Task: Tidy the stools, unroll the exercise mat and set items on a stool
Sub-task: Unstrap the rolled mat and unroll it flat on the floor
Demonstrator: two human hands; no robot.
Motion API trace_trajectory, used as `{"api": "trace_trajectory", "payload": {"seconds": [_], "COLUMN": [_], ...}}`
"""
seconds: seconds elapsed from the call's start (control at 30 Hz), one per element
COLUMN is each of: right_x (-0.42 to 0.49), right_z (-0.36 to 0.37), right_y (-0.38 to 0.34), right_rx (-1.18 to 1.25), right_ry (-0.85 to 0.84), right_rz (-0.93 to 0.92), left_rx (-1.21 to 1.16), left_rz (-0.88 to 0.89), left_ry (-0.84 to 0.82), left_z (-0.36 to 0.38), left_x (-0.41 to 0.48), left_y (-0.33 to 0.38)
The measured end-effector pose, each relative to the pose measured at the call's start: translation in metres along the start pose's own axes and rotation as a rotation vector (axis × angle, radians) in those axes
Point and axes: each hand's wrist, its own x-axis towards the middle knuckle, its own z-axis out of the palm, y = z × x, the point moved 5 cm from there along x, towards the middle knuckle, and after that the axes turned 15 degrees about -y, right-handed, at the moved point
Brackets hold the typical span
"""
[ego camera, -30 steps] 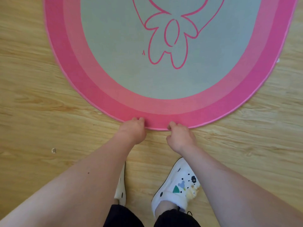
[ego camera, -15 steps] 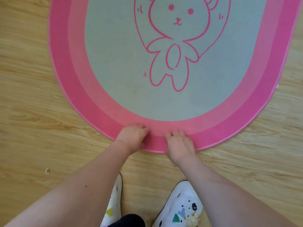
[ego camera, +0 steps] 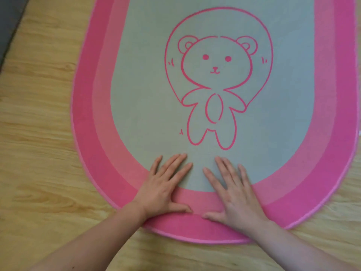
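Observation:
The exercise mat [ego camera: 148, 98] lies flat on the wooden floor, grey-green in the middle with a pink bear outline and two pink bands round its rounded near end. My left hand [ego camera: 166, 188] lies palm down on the mat's near end, fingers straight and spread. My right hand [ego camera: 232, 192] lies flat beside it in the same way, thumbs pointing toward each other across the pink band. No stool is in view.
Light wooden floor [ego camera: 39, 133] surrounds the mat on the left, right and near sides. A dark grey surface [ego camera: 7, 22] shows at the top left corner.
Both hands let go of the mat's near edge, where they had gripped it, and slid forward onto it with fingers flattened. The view moved forward; my shoes dropped out of sight.

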Motion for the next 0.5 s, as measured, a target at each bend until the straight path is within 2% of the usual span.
{"api": "trace_trajectory", "payload": {"seconds": [0.13, 0.33, 0.5], "right_x": [0.008, -0.005, -0.01], "right_z": [0.002, 0.005, 0.009], "right_y": [-0.008, -0.018, -0.019], "right_rx": [0.009, -0.103, -0.147], "right_ry": [0.022, -0.098, -0.12], "right_rz": [0.002, -0.071, -0.098], "left_rx": [0.018, 0.152, 0.273], "left_rz": [0.025, 0.031, 0.073], "left_ry": [0.058, -0.115, -0.206], "left_z": [0.003, -0.004, 0.001], "left_x": [0.002, -0.011, -0.018], "left_y": [-0.002, 0.002, -0.002]}}
